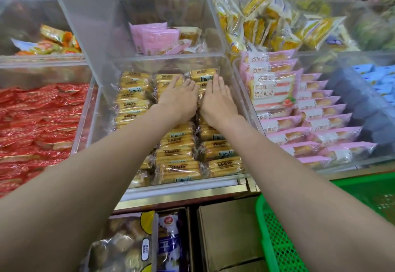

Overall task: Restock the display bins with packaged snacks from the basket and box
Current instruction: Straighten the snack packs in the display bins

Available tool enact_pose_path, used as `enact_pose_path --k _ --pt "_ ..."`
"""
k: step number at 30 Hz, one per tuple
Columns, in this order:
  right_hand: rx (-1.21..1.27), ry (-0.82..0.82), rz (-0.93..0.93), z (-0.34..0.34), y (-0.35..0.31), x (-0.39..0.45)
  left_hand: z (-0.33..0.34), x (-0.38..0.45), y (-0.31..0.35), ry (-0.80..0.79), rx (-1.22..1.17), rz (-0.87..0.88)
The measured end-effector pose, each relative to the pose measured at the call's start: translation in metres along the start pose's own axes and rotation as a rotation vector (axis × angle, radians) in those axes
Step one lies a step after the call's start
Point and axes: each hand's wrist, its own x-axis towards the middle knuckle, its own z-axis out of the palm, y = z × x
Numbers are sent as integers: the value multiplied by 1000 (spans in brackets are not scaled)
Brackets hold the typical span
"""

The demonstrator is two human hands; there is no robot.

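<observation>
A gold-trimmed display shelf (183,194) carried clear acrylic bins (239,92) of yellow-wrapped snack packets (177,156), red packets (32,119) and pink packets (310,126).

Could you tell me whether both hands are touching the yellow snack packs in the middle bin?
Touching: the head view shows the left hand and right hand lying flat on the yellow snack packs.
</observation>
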Motion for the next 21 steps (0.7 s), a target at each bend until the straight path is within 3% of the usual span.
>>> enact_pose_path --k 4,10,14,17,21 --pt "34 51 -90 -16 -2 17 -6 8 -11 118 -56 -23" --pt "215 -52 77 -16 -4 28 2 19 -24 -39 -61 -27" --pt "271 -39 74 -18 -3 30 -1 16 -22 -14 -81 -40" --pt "297 51 -3 -17 4 19 1 7 -17 136 -86 2" --pt "192 2 -153 -19 7 -2 3 -6 -14 141 -287 43"
